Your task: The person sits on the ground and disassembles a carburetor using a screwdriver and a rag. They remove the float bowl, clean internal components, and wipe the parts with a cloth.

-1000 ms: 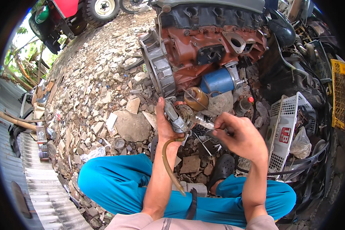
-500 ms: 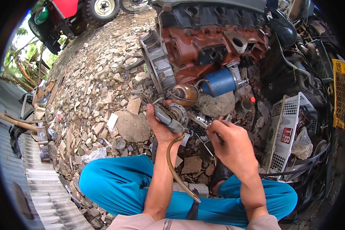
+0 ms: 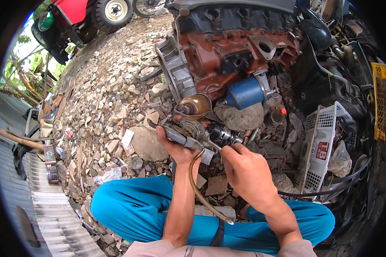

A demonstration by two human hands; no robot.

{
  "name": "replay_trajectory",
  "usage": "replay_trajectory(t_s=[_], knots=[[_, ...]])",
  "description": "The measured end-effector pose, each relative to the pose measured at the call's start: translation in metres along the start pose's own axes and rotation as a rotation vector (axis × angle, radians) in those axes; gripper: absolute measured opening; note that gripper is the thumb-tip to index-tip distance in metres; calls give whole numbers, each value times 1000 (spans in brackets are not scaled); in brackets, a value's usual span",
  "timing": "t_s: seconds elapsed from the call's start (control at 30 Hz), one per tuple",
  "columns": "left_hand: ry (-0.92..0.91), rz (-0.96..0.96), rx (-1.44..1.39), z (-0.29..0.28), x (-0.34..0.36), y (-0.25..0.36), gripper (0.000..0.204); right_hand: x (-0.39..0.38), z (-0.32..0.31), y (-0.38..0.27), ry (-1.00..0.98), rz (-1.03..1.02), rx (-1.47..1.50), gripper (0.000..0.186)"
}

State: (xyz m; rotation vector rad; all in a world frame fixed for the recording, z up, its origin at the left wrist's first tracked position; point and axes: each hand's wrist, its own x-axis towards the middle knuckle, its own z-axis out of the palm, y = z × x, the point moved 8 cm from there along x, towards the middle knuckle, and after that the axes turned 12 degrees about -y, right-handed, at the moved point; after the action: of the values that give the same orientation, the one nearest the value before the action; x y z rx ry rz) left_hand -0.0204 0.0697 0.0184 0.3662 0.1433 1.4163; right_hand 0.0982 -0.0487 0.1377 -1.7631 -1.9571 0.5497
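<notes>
My left hand [image 3: 182,150] is wrapped from below around a grey metal part [image 3: 184,136] with a round flanged face. A yellowish flexible hose [image 3: 196,184] hangs from it past my wrist. Just beyond is an amber-brown cylinder [image 3: 196,106] with a curved metal strap; I cannot tell whether it joins the held part. My right hand [image 3: 248,171] is closed on a slim metal tool [image 3: 215,146], its tip against or close to the part; its exact kind is hidden in my fist. A black and silver cylindrical part [image 3: 224,135] lies right of the held part.
A red-brown engine block [image 3: 214,55] with a blue oil filter [image 3: 245,93] stands ahead. Stones [image 3: 240,115] lie beneath it. A white plastic basket [image 3: 315,150] leans at right, near a red-capped bottle [image 3: 276,118]. Rubble covers the ground; corrugated sheets [image 3: 51,205] line the left.
The held part and the amber cylinder have shifted left. My right hand has moved left and slightly down, bringing the tool toward the part and uncovering the black and silver cylinder.
</notes>
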Motion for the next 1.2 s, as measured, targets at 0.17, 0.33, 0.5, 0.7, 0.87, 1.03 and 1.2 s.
replay_trajectory(t_s=[0.17,0.33,0.5,0.7,0.87,1.03,1.2], knots=[[-46,42,127,-2,1,8,66,4,4,4,-21,32,18,8],[-3,29,161,-8,-2,11,69,5,8,5,-44,20,20,6],[38,55,191,-15,1,11,68,6,10,5,-58,-21,50,6],[53,95,229,-22,2,12,68,9,10,10,-87,-53,7,13],[39,93,217,-25,2,11,65,8,7,11,-30,50,-8,8],[-43,84,202,-25,2,14,69,7,8,11,-26,53,3,8],[-48,86,220,-22,1,15,72,8,9,11,-77,8,-14,19]])
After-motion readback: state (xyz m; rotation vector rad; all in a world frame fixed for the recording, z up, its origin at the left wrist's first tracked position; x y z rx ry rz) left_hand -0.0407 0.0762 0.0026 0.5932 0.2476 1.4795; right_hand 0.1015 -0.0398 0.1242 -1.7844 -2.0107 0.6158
